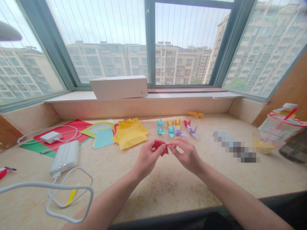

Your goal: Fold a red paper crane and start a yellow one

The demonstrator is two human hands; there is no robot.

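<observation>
My left hand [146, 158] and my right hand [186, 154] meet above the middle of the stone counter [168, 185]. Both pinch a small folded red paper piece [161, 147] between their fingertips. Just behind it stands a row of several finished paper cranes [176, 128] in blue, orange, purple and red. An orange folded piece [195, 114] lies farther back. To the left of my hands sits a heap of yellow folded sheets [129, 132], with flat blue, green and red sheets [72, 131] beyond it.
A white power bank [65, 156] with looping white cables [69, 195] lies at the left, near a white charger [51, 136]. A white box [119, 87] rests on the window sill. A plastic cup with a straw [279, 127] stands at the right.
</observation>
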